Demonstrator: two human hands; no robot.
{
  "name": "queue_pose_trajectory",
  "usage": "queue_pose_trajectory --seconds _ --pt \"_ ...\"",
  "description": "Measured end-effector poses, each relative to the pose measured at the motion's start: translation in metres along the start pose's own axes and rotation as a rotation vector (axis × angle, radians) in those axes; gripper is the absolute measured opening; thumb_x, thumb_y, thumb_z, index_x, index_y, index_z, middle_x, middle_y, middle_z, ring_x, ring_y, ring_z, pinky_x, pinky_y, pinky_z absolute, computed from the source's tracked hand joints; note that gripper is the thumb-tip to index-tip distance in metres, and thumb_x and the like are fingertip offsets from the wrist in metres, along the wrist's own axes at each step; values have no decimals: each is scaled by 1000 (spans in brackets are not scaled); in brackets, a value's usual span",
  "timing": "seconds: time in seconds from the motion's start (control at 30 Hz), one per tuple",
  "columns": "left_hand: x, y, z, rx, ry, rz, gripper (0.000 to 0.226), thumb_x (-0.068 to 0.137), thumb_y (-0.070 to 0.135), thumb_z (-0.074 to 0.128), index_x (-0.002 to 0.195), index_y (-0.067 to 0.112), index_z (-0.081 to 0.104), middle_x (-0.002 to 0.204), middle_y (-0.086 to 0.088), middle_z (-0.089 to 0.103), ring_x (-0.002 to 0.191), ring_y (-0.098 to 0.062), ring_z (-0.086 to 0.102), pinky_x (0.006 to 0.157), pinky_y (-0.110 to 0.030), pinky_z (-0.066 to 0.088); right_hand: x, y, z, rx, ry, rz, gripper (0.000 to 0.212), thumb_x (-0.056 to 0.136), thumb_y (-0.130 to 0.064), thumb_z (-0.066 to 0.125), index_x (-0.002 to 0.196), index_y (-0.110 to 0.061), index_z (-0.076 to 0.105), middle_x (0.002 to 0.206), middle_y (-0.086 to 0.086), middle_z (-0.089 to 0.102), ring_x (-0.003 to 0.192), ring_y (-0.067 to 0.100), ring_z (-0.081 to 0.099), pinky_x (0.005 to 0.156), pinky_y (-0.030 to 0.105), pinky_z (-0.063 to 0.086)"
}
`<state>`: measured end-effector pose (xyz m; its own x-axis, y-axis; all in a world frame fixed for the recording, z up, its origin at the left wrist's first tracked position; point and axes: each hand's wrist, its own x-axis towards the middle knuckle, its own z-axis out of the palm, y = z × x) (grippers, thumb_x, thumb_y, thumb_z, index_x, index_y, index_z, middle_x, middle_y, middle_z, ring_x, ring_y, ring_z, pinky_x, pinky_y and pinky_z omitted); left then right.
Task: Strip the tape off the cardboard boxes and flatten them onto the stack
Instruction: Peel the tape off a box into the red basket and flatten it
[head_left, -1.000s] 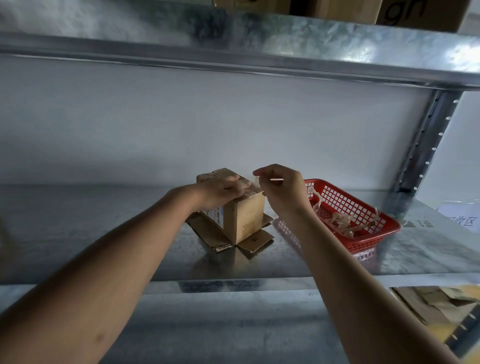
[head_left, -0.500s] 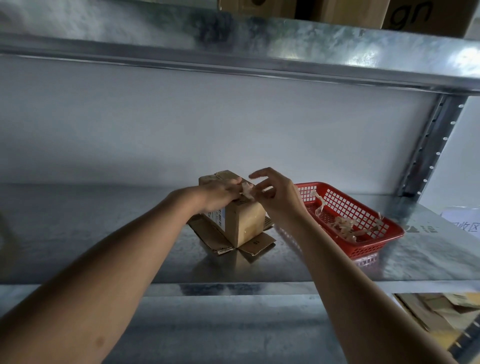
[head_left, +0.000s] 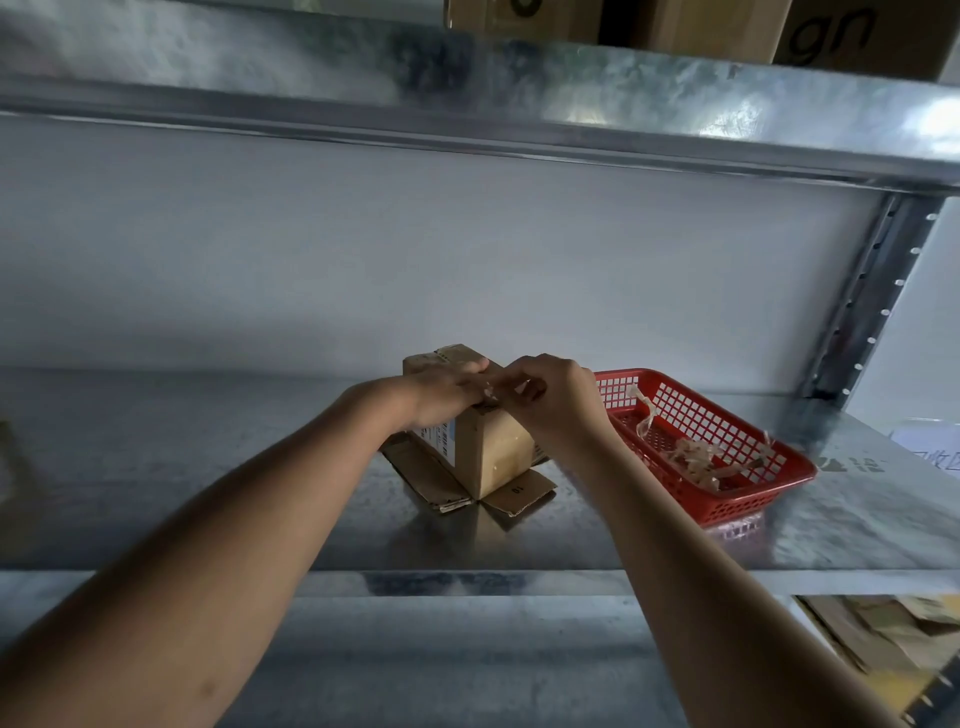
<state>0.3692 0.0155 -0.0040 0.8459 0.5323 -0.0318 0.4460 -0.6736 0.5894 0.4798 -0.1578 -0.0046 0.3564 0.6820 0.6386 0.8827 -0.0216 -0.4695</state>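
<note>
Galvanised steel shelf (head_left: 208, 467) under a second metal shelf (head_left: 519, 88), with a pale grey wall behind and a perforated upright (head_left: 862, 306) at the right. A small brown cardboard box (head_left: 493, 452) stands near the middle, its bottom flaps splayed flat on the steel. Just right of it sits a red plastic mesh basket (head_left: 748, 499) holding torn tape scraps (head_left: 691, 457). The left hand (head_left: 447, 395) presses down on the box top. The right hand (head_left: 550, 395), fingers curled, pinches a strip of clear tape (head_left: 488, 389) at the top edge.

Dim, right-side glare, wide-angle edge distortion
</note>
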Motion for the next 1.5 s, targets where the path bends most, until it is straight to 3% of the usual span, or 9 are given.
queue_pose_trajectory --seconds 0.13,0.27,0.4,0.5,0.63,0.8,0.97,1.27,1.5 --pt "-4 2 1 -43 2 8 101 63 91 39 156 51 32 172 6 19 160 -21 6 129 -48 10 -5 3 -3 22 -85 22 15 86 -30 82 101 -24 82 103 -8 68 81 3 65 70 25 56" --pt "-6 6 0 -25 9 3 108 60 102 38 156 52 32 171 5 20 160 -20 0 128 -52 9 -4 4 -10 8 -117 10 12 88 -26 82 99 -24 84 125 -11 61 84 -4 61 76 19 51" --pt "-12 10 0 -53 -34 10 111 61 102 41 158 49 28 172 8 17 160 -21 5 128 -51 14 -5 6 -15 -16 -145 -63 11 87 -21 83 98 -24 84 102 -11 75 85 -6 65 79 19 54" --pt "-16 16 0 -41 -39 35 82 92 80 42 161 40 27 171 10 16 159 -19 5 129 -43 7 -7 8 -14 -17 -133 -110 16 86 -18 83 101 -25 82 94 -16 77 85 -12 66 79 14 54" --pt "-19 19 -1 -33 -30 -9 74 95 78 43 160 46 27 172 8 15 159 -21 6 127 -47 12 -7 2 -14 14 -36 -34 45 87 -21 83 128 -21 62 84 -19 71 73 -10 67 70 6 51" --pt "-26 23 -2 -28 -46 80 50 104 58 41 153 51 40 171 16 14 160 -17 1 126 -47 3 -3 4 -21 41 123 74 6 93 -19 77 97 -15 78 84 -8 74 63 4 70 60 13 50" --pt "-33 32 7 110 -5 132 70 91 77 51 155 52 36 171 19 11 159 -16 -2 125 -46 1 1 27 -36 -107 155 219 17 91 -34 78 95 -18 82 105 5 65 94 15 60 73 24 42" --pt "-21 54 19 109 -17 162 68 94 56 65 156 48 37 170 16 18 156 -19 17 119 -37 23 -9 72 -81 -254 113 435 23 83 -33 86 91 -14 78 86 5 75 77 22 70 62 27 49" --pt "-15 65 25 86 -9 120 67 94 56 67 154 51 38 170 18 16 157 -15 14 122 -37 19 -19 97 -92 -338 -28 505 30 86 -42 81 85 -13 74 82 1 67 63 8 55 50 22 36"
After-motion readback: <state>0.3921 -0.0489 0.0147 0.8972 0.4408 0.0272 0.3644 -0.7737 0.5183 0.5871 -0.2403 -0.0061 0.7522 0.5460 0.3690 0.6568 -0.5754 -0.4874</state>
